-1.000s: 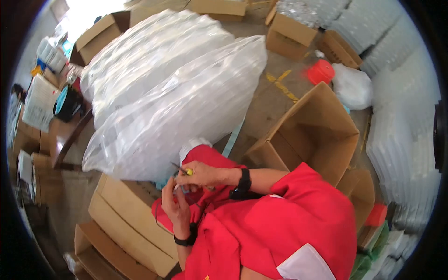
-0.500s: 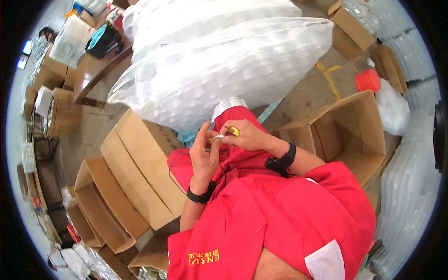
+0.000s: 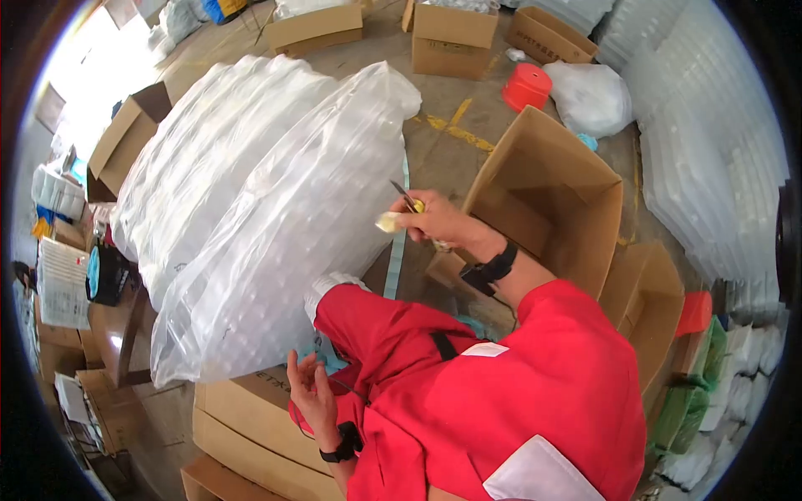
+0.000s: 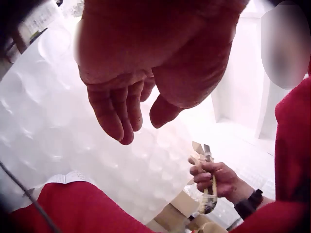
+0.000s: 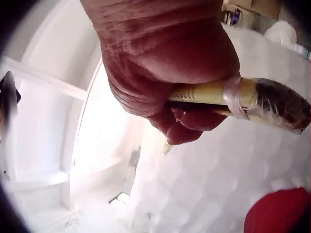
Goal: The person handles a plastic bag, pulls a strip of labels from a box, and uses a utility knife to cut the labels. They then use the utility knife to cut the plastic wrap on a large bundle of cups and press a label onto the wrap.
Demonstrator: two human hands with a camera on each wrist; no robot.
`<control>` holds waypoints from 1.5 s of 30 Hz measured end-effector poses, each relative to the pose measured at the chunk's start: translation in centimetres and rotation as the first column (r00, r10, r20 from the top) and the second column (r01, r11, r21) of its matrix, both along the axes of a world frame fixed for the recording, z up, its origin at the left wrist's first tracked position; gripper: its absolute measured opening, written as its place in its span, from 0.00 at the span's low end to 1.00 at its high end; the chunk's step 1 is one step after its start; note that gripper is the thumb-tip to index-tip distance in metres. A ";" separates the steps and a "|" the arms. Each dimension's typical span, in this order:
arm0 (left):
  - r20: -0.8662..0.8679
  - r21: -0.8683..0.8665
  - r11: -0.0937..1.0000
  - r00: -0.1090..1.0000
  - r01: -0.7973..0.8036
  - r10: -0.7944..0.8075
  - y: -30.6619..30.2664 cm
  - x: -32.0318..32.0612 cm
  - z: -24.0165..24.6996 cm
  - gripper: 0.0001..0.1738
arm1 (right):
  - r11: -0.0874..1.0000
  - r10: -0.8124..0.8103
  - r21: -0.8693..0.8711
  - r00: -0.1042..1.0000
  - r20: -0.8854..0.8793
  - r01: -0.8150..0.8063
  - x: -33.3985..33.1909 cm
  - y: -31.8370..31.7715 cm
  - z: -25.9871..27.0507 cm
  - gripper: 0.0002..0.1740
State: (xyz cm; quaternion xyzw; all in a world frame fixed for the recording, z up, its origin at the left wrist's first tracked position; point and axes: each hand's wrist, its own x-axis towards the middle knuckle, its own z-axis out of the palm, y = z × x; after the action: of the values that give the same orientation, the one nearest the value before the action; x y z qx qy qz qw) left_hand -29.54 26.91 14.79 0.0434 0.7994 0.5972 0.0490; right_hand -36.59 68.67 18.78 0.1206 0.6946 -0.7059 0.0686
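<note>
My right hand [image 3: 436,219] reaches out over the floor to the right of the big clear plastic bag, gripping a yellow-handled knife [image 5: 243,97]. Tape wraps the handle, whose rear end is dark. The narrow dark blade [image 3: 403,192] points away from me. A small pale scrap [image 3: 387,222] is pinched at the same hand's fingertips. Over my left thigh, my left hand [image 3: 312,397] is held with loosely bent fingers and nothing in them. In the left wrist view its fingers [image 4: 108,109] hang apart from the thumb.
The plastic bag [image 3: 292,225], full of rounded clear pieces, fills the area ahead. An open cardboard box [image 3: 551,192] stands on the right, another carton [image 3: 251,426] beside my left leg. Farther off are a red stool [image 3: 526,86] and stacked clear trays [image 3: 710,167].
My hands were together over my lap with a small pale thing between them. Now the right has moved away, forward and right, with knife and scrap; the left stays behind, holding nothing.
</note>
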 end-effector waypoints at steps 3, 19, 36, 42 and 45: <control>0.031 -0.062 0.998 0.999 -0.004 0.006 0.1 -0.1 -0.6 0.32 | 0.945 0.217 0.227 0.971 0.099 -0.234 1.8 3.5 -0.4 0.11; -0.006 -0.179 0.981 0.997 0.079 -0.081 2.8 0.8 1.3 0.31 | 0.786 -0.375 0.380 0.864 -0.336 0.488 -10.5 17.5 1.7 0.25; -0.017 -0.281 0.942 0.981 0.181 -0.194 3.2 0.1 2.4 0.26 | 0.960 0.206 -0.189 0.979 -0.015 -0.205 -0.3 -8.3 -3.3 0.10; 0.053 -0.081 0.984 0.987 0.157 -0.153 1.4 0.3 1.1 0.29 | 0.896 0.319 -0.314 0.947 -0.043 -0.316 -0.9 -15.2 -3.2 0.12; 0.080 0.071 0.989 0.988 0.128 -0.134 1.9 0.3 2.2 0.35 | 0.850 0.386 -0.383 0.922 -0.013 -0.361 -1.1 -18.3 -2.7 0.13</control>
State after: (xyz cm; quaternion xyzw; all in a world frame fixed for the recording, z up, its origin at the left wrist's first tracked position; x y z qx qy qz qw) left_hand -29.20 28.77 16.97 0.0721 0.7720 0.6199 0.1206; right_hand -37.68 50.38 16.05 -0.0095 0.5527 -0.7953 0.2489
